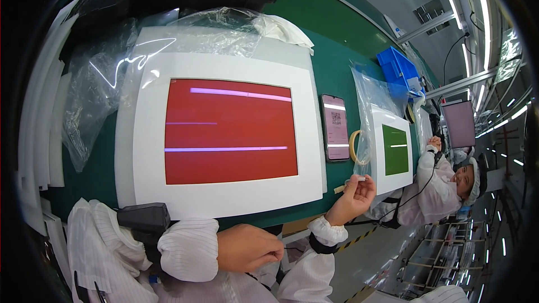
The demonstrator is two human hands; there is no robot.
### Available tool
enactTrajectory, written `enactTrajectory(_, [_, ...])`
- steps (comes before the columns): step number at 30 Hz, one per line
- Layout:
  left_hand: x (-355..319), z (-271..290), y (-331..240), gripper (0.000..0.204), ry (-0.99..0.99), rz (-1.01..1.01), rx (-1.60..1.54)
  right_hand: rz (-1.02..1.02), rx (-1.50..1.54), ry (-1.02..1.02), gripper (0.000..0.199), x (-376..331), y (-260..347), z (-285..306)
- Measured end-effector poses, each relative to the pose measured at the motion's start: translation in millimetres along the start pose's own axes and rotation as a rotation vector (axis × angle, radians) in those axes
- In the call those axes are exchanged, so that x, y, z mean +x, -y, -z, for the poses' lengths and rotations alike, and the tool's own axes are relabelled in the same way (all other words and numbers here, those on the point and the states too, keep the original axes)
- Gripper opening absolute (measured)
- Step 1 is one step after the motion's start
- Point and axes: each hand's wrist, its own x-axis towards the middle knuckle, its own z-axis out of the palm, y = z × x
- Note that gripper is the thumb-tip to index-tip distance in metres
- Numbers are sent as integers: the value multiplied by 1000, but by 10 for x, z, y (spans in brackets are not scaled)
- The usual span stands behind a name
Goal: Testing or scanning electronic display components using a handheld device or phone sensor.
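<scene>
Right hand (359, 192): fingers pinching clear film (375, 91) at its near end — likely light, limp, slippery; best held by edges. Left hand (250, 248): fingers curled — contents, cannot tell.

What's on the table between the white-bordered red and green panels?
In the head view, a phone, a yellowish tape ring and some clear plastic lie between the red panel and the green panel.

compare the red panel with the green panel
The red panel looks larger than the green panel. In view, the red panel is wider than tall, the green panel taller than wide. Both sit inside white borders and show bright streaks across them.
</scene>
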Motion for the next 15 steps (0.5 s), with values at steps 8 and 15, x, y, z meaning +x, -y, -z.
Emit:
enactTrajectory(8, [5,-1,4,7,6,-1,3,1,-267,247,15,19,12,-20])
enactTrajectory(15, [2,2,-3,7,5,10,4,-24,-237,165,14,-1,21,-49])
